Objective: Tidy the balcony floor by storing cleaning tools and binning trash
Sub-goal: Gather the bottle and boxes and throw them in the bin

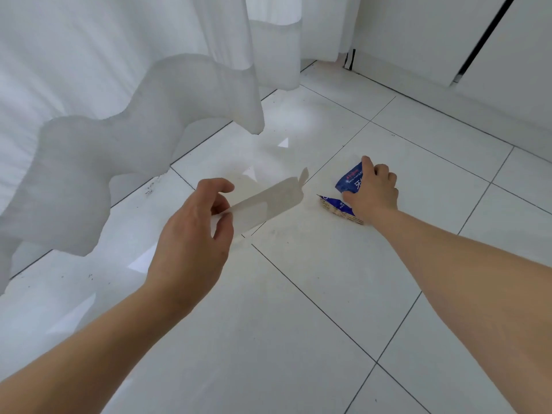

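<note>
My left hand (197,231) pinches one end of a flattened pale cardboard strip (268,201) between thumb and fingers, holding it above the white tiled floor (298,309). My right hand (372,189) reaches down to the floor and closes its fingers over a crumpled blue wrapper (349,179). A second blue and beige packet (337,207) lies on the tile just under that wrist, partly hidden by it.
White sheer curtains (119,115) hang along the left, their hems brushing the floor. White cabinet doors (448,34) with a dark gap line the far right wall. Specks of dirt dot the floor near the curtain base (149,189).
</note>
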`<state>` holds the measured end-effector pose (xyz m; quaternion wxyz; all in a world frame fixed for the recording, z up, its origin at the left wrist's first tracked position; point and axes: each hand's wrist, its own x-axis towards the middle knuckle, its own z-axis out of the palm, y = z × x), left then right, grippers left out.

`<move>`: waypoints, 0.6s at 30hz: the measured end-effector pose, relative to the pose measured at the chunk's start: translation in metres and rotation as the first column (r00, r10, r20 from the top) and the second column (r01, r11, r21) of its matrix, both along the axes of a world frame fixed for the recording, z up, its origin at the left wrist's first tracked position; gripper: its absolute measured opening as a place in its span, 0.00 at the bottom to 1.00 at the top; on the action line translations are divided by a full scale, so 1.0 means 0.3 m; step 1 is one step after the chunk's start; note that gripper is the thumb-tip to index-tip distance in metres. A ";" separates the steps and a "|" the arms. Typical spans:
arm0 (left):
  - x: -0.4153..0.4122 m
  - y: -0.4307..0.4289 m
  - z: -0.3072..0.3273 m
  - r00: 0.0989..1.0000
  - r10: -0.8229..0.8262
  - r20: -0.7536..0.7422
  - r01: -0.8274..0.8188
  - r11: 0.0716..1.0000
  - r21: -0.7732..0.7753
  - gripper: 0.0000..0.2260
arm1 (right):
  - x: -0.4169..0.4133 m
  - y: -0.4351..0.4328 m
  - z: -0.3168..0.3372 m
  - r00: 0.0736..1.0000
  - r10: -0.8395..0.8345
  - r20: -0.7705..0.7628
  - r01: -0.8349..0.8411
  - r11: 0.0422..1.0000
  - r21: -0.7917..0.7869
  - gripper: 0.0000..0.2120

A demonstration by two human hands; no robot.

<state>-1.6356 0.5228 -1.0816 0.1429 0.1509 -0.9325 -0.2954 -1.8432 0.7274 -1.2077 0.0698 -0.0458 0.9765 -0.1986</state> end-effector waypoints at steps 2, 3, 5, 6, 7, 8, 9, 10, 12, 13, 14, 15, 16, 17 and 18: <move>-0.001 0.024 0.024 1.000 0.019 -0.021 -0.019 1.000 0.007 0.13 | 0.034 -0.015 0.052 0.998 0.007 -0.070 -0.015 0.994 -0.109 0.39; 0.000 0.040 0.047 0.999 0.029 -0.041 -0.029 1.000 0.006 0.13 | 0.055 -0.022 0.091 0.994 0.019 -0.107 -0.037 0.985 -0.168 0.40; -0.006 0.064 0.082 0.997 0.044 -0.069 -0.043 0.999 0.018 0.12 | 0.096 -0.039 0.165 0.988 0.026 -0.153 -0.068 0.959 -0.276 0.41; -0.008 0.079 0.107 0.995 0.057 -0.087 -0.055 0.998 0.026 0.11 | 0.118 -0.041 0.208 0.984 0.026 -0.178 -0.083 0.942 -0.326 0.41; -0.005 0.091 0.133 0.992 0.073 -0.104 -0.069 0.997 0.039 0.11 | 0.142 -0.044 0.250 0.978 0.030 -0.208 -0.107 0.923 -0.370 0.41; -0.003 0.104 0.159 0.988 0.090 -0.122 -0.085 0.995 0.051 0.11 | 0.163 -0.045 0.294 0.972 0.032 -0.234 -0.128 0.904 -0.407 0.41; 0.005 0.115 0.193 0.985 0.106 -0.140 -0.098 0.993 0.060 0.10 | 0.187 -0.046 0.344 0.965 0.038 -0.261 -0.154 0.885 -0.440 0.41; 0.018 0.126 0.231 0.980 0.119 -0.162 -0.109 0.991 0.073 0.10 | 0.209 -0.049 0.393 0.957 0.046 -0.287 -0.182 0.865 -0.468 0.40; 0.057 0.142 0.316 0.966 0.159 -0.204 -0.140 0.985 0.102 0.10 | 0.254 -0.057 0.495 0.944 0.065 -0.324 -0.236 0.820 -0.521 0.40; 0.080 0.146 0.361 0.958 0.184 -0.219 -0.162 0.980 0.117 0.11 | 0.279 -0.063 0.547 0.941 0.075 -0.329 -0.257 0.792 -0.554 0.39; 0.106 0.146 0.403 0.950 0.213 -0.227 -0.187 0.973 0.134 0.11 | 0.304 -0.070 0.594 0.941 0.087 -0.326 -0.275 0.759 -0.591 0.39; 0.140 0.138 0.453 0.940 0.245 -0.237 -0.215 0.966 0.146 0.11 | 0.333 -0.086 0.651 0.938 0.107 -0.328 -0.300 0.722 -0.624 0.39; 0.153 0.135 0.480 0.938 0.259 -0.231 -0.225 0.960 0.163 0.12 | 0.349 -0.092 0.680 0.939 0.117 -0.322 -0.308 0.698 -0.646 0.39; 0.175 0.127 0.520 0.932 0.275 -0.235 -0.240 0.956 0.168 0.12 | 0.374 -0.103 0.725 0.937 0.127 -0.325 -0.322 0.673 -0.666 0.40; 0.199 0.120 0.562 0.925 0.292 -0.242 -0.256 0.952 0.171 0.13 | 0.399 -0.113 0.767 0.931 0.143 -0.336 -0.345 0.643 -0.683 0.40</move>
